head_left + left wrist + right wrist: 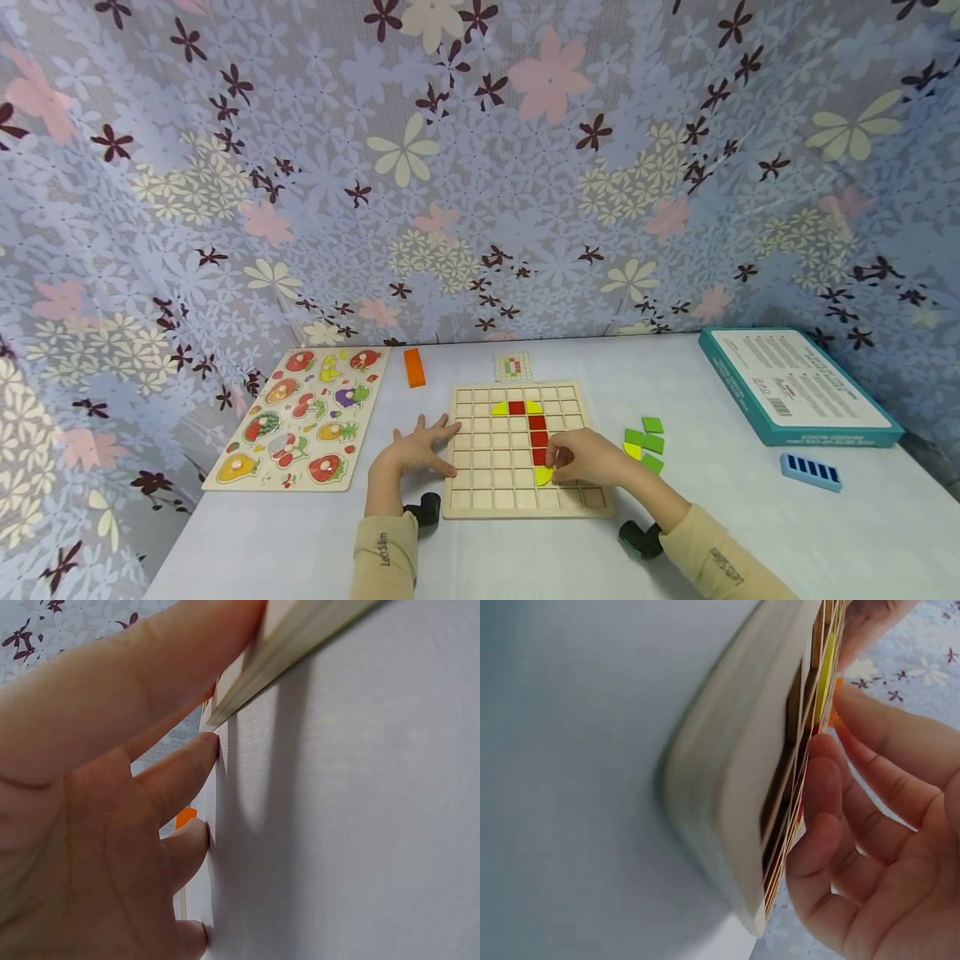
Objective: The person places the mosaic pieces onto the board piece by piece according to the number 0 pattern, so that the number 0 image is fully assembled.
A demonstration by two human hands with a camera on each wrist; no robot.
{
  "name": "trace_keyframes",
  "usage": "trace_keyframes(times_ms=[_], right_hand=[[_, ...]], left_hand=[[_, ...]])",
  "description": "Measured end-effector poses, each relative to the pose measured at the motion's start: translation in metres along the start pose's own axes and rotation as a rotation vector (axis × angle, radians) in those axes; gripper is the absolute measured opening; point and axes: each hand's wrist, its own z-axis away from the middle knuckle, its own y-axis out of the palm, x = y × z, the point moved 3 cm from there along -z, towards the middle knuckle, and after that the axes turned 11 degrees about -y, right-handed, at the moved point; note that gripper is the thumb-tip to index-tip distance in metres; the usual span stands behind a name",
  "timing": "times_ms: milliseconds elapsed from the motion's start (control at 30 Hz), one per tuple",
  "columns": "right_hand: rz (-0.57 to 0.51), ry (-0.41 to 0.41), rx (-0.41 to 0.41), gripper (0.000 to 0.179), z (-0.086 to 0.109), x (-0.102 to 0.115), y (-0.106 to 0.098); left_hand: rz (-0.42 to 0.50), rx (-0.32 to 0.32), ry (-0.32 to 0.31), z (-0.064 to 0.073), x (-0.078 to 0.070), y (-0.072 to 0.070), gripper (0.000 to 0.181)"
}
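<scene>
A wooden grid board (483, 482) lies flat on the table. Red square tiles (537, 438) run down its middle column, and one more sits in the top row between yellow rounded tiles (500, 408). At the column's lower end is a yellow rounded tile (543, 477), where my right hand (588, 458) has its thumb and curled forefinger. The right wrist view shows those fingertips against the board's face, with a yellow tile (826, 679) beside the thumb. With fingers spread, my left hand (412, 450) touches the board's left edge.
Loose green tiles (652, 443) and a yellow one lie right of the board. A small pattern card (513, 367) is behind it. A fruit puzzle (300, 417) and orange block (414, 367) stand left; a teal box (802, 387) and blue block (811, 472) lie right.
</scene>
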Motion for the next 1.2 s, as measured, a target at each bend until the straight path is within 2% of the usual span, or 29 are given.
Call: trace_keyframes(times_ms=[367,767,1200], right_hand=[[-0.069,0.003,-0.054,0.010,0.018,-0.014,-0.019],[-0.082,0.082,-0.115,0.010,0.036,-0.034,-0.037],[-0.012,0.215,-0.188,0.012,0.048,-0.058,-0.056]], left_hand=[[0.003,0.001,-0.007,0.001,-0.001,0.000,0.078],[0.002,0.003,-0.005,0.001,-0.001,-0.001,0.079],[0.000,0.000,0.007,0.004,-0.002,-0.001,0.079]])
